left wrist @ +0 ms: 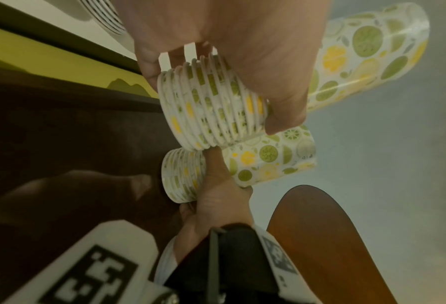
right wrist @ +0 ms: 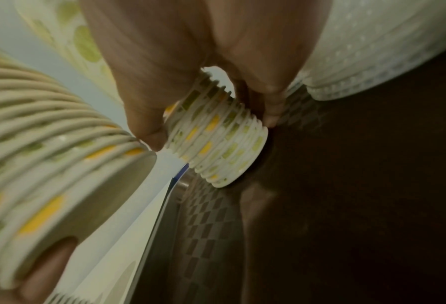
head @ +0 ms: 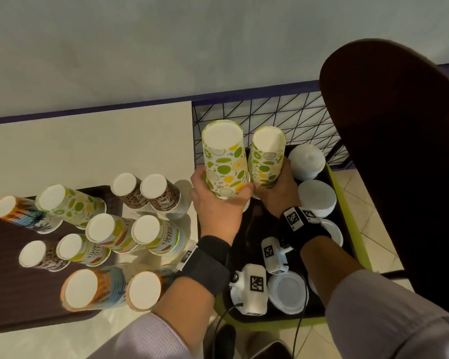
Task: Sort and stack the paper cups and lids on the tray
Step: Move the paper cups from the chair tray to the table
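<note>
I have a stack of citrus-print paper cups in each grip, both stacks upside down with their white bases up. My left hand (head: pixel 213 203) wraps its fingers and thumb around the lower rims of the left citrus stack (head: pixel 224 161); my right hand (head: pixel 280 193) curls the same way around the right citrus stack (head: pixel 266 159), just beside the first, the two nearly touching. In the right wrist view the right citrus stack's bottom rim sits on or very close to the dark tray (head: pixel 345 213) below my grip; the left stack looks lifted clear. I judge this to be the merging step: two matching stacks brought together so that one can be nested onto the other. The next move calls for raising one stack above the other's base, lining up the axes, and sliding it down without crushing the rims or tipping the lower stack. To the right of my grips, on the same tray, stand piles of white lids (head: pixel 316 195), and nearer me lies a clear lid (head: pixel 287 288). To the left of my grips, a pale worktop (head: pixel 88 146) carries a dark mat with more upside-down cup stacks (head: pixel 145 231) in several prints. Beyond are a plain grey wall and a wire-mesh panel; a dark rounded chair back (head: pixel 399 151) stands to the right, over tiled floor.
</note>
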